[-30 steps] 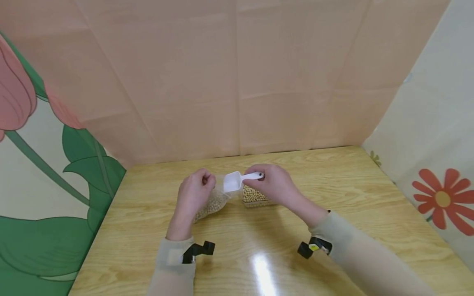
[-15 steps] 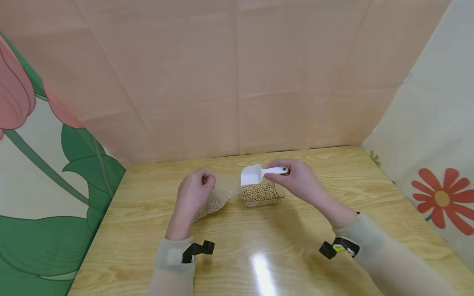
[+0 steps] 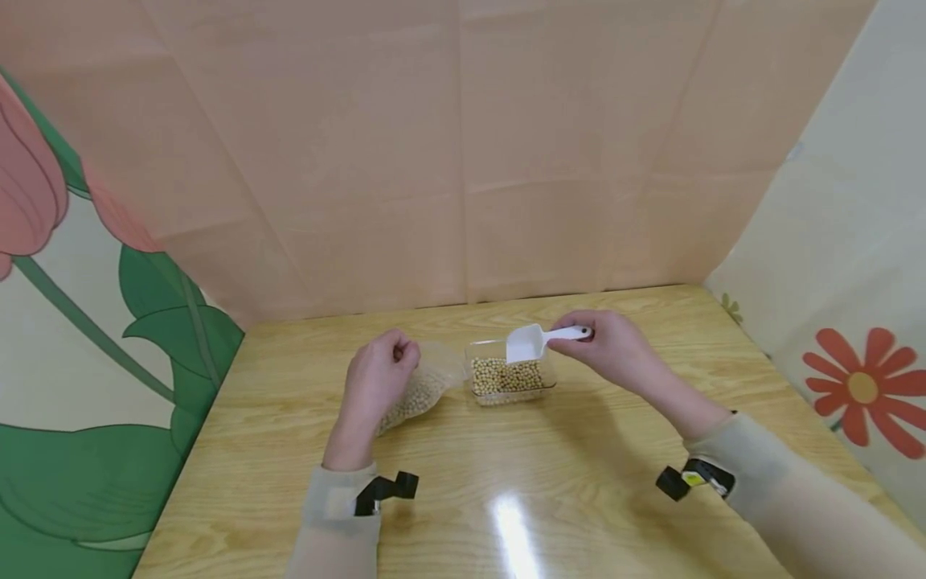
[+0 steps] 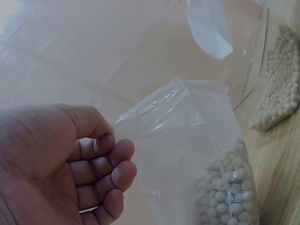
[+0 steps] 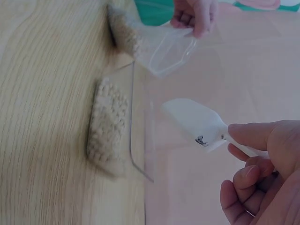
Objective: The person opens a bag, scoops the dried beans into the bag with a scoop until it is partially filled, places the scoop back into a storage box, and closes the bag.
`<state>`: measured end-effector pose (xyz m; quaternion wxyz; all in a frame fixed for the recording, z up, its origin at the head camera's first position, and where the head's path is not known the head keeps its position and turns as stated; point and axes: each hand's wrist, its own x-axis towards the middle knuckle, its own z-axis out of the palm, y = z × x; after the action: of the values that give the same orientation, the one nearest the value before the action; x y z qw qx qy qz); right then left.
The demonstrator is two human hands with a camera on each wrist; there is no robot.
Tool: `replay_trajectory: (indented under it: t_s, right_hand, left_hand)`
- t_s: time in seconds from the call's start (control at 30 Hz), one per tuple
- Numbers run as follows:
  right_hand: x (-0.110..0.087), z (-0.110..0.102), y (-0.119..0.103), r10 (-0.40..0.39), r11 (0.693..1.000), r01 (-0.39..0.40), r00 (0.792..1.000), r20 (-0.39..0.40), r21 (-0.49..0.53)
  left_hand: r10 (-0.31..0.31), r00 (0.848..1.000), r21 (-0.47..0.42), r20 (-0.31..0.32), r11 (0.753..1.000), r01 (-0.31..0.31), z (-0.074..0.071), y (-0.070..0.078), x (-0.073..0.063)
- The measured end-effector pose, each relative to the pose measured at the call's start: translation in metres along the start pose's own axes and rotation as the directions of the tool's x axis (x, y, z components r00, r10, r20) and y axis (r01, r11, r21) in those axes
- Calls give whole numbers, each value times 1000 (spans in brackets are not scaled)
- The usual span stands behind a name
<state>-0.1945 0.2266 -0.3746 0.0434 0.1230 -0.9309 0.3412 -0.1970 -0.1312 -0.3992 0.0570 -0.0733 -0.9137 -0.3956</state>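
My left hand (image 3: pixel 379 374) pinches the top edge of a clear zip bag (image 4: pixel 161 119) between thumb and forefinger. Soybeans (image 4: pixel 229 187) fill the bag's lower part, and its mouth gapes. In my right hand (image 3: pixel 611 346) is a white plastic scoop (image 3: pixel 526 344), its handle pinched by thumb and fingers. The scoop hangs over the right part of a clear rectangular container (image 3: pixel 510 397), which holds soybeans (image 3: pixel 499 375). In the right wrist view the scoop (image 5: pixel 192 119) is beside the container's rim, apart from it.
The wood-grain table (image 3: pixel 448 490) carries the bag and, just right of it, the container. A pink cloth backdrop (image 3: pixel 463 161) rises behind the table. Flower-patterned sheets stand at the left (image 3: pixel 65 322) and right (image 3: pixel 854 322).
My right hand has moved right with the scoop, from over the bag's mouth to over the container, which is now less covered. My left hand stays at the bag's edge.
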Motion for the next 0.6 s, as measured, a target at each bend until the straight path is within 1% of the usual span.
replay_trajectory:
  t_s: [0.3,0.6]
  right_hand:
    - [6,-4,13,33,998,-30,999,42,-63]
    - [14,-2,24,35,989,-23,996,79,-147]
  left_hand:
    - [6,1000,-1,-2,1000,-6,-1,-1,0]
    - [-2,1000,-10,5,1000,2,0,-1,-1]
